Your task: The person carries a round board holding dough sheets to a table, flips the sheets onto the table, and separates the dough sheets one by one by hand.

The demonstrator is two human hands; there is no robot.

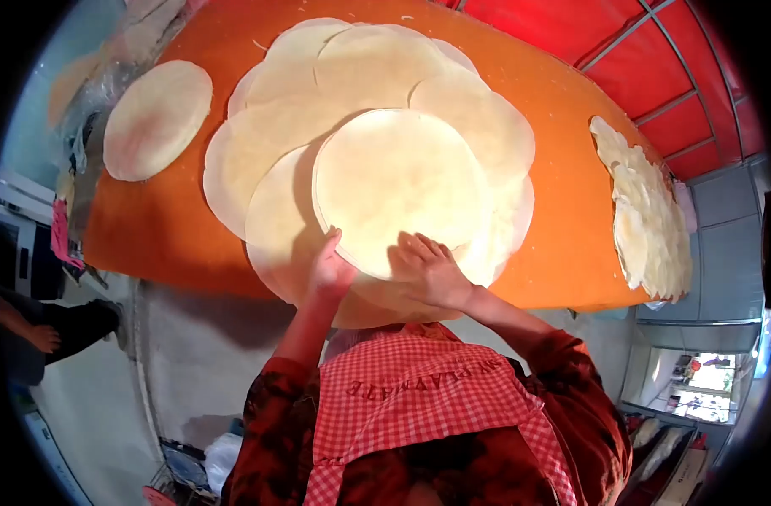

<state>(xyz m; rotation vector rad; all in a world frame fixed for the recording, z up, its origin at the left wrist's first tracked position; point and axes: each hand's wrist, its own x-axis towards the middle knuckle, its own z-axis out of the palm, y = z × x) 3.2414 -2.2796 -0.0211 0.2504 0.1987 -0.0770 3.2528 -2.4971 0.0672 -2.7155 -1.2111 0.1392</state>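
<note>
A pale round flatbread stack (398, 185) with a thick-looking edge lies in front of me, on top of larger thin flatbread sheets (276, 110) that overlap like petals. My left hand (331, 268) holds its near left rim, thumb at the edge and the other fingers partly hidden. Flat against the near part of its surface rests my right hand (436, 271), fingers stretched out and casting a shadow. Whether the stack is one thick round or several layers, I cannot tell.
All this lies on an orange-covered table (563, 253). A single round flatbread (158, 121) is at the left, and a pile of crinkled flatbreads (647, 219) at the right edge. Another person's hand (44, 338) shows at the lower left. Red panels (563, 29) stand behind the table.
</note>
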